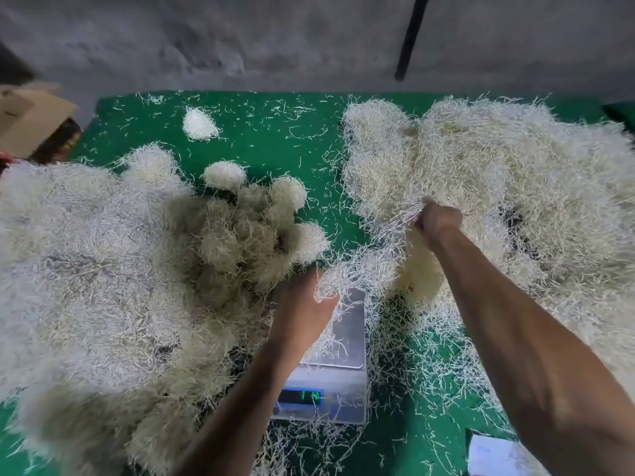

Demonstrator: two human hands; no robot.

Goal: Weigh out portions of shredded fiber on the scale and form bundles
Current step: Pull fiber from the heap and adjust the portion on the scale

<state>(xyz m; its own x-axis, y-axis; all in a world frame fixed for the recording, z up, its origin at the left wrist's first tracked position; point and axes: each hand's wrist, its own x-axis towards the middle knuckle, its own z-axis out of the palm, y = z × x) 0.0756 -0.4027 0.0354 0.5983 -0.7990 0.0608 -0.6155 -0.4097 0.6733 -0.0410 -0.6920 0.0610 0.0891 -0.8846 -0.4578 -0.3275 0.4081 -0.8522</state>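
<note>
— Our forearms frame the scale [338,341] on the green tabletop [275,139]; a few strands lie on its platform, and the readout is too blurred to trust.

— Our right hand [438,219] pinches a tuft, pulling it from the loose fiber heap [498,173]. Our left hand [302,304], fingers curled, holds the portion [347,276] just above the platform.

— We should add small pinches, let go fully before reading, then roll it like the finished bundles [261,228].
</note>
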